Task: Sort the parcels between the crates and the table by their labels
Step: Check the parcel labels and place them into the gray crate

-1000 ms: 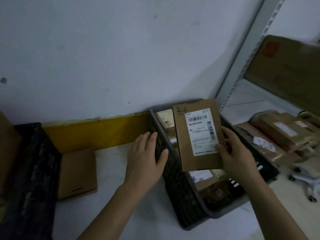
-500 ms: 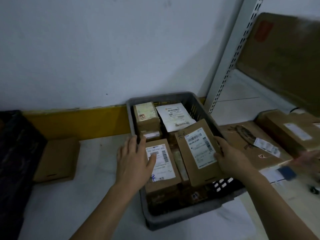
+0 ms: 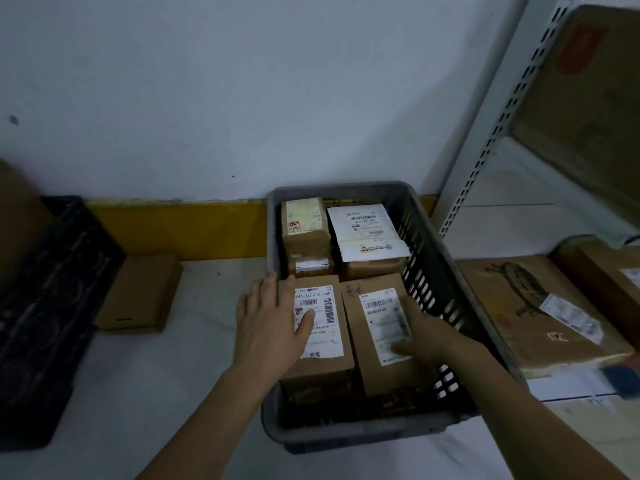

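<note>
Parcels lie label-up in the grey crate (image 3: pixel 398 434), lower centre, long axes running up-frame. Left hand (image 3: pixel 268 327) rests flat, fingers straight, on the left parcel (image 3: pixel 317 358); right hand (image 3: pixel 427 336) holds the right parcel (image 3: pixel 372 341) by its right edge.

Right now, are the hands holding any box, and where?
The right hand grips the flat brown labelled cardboard parcel by its right edge, thumb on the label. The left hand only rests on its neighbour.
</note>
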Demonstrator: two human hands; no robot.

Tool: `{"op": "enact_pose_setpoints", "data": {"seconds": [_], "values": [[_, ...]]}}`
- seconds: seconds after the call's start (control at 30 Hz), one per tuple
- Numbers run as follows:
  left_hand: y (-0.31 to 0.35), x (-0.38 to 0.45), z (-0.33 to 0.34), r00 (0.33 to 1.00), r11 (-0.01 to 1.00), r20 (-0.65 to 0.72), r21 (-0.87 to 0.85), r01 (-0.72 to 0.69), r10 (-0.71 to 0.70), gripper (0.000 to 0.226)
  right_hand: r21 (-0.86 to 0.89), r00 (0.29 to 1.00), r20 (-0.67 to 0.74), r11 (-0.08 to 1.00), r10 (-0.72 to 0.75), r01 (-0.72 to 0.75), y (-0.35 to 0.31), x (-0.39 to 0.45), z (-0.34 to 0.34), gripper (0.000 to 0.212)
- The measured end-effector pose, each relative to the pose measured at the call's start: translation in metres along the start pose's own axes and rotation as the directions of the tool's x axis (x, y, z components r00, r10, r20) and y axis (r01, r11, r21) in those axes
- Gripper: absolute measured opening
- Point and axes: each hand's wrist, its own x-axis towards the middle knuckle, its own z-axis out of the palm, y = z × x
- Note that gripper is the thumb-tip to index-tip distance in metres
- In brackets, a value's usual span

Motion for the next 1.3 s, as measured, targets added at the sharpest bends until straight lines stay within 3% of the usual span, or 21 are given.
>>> {"op": "enact_pose_setpoints", "data": {"seconds": [0.13,0.6,0.77,0.87,1.07,1.3], "values": [[0.001,0.0,0.004,1.0,1.0,0.005,0.011,0.012,-0.012,0.08,-0.123,0.999,0.033,0.992,0.033,-0.029,-0.002,0.009,0.02,0.134],[-0.008,-0.003,-0.004,0.999,0.999,-0.04,0.029,0.022,-0.021,0.081,-0.384,0.988,-0.1,0.911,0.122,-0.151,-0.014,0.017,0.029,0.116],[-0.029,-0.012,-0.01,0.994,0.995,-0.062,0.031,0.091,-0.089,0.081,-0.401,0.92,-0.39,0.907,-0.045,-0.126,-0.052,0.001,0.014,0.088],[-0.054,-0.017,-0.018,0.987,0.991,-0.101,0.035,0.127,-0.123,0.085,-0.402,0.842,-0.499,0.915,-0.206,-0.014,-0.099,-0.015,0.018,0.092],[-0.129,-0.045,-0.034,0.963,0.97,-0.134,0.031,0.24,-0.234,0.079,-0.459,0.79,-0.462,0.871,-0.403,0.176,-0.203,-0.036,0.054,0.089],[-0.244,-0.091,-0.055,0.939,0.937,-0.069,0.076,0.341,-0.336,0.076,-0.471,0.833,-0.365,0.854,-0.415,0.219,-0.304,-0.028,0.131,0.091]]}}
